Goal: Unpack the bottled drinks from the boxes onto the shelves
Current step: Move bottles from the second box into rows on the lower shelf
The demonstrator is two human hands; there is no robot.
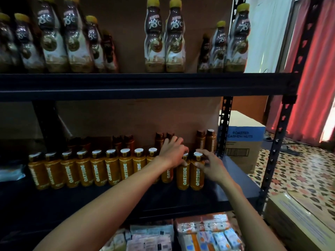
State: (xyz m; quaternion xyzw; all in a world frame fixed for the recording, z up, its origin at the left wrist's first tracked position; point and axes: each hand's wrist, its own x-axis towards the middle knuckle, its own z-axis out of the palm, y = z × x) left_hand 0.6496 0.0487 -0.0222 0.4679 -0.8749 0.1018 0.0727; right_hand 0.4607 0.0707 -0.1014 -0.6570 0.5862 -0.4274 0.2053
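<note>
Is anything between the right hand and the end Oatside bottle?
Nothing visible. The right hand holds the end bottle by its neck. The left hand grips the next bottle beside it, not in between.

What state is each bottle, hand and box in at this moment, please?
Oatside row, upright, capped, on middle shelf.
Rightmost Oatside bottle, upright, held by right hand.
Neighbouring Oatside bottle, upright, neck gripped by left hand.
Kopiko bottles, upright, capped, on upper shelf.
Cashew box, closed.
</note>
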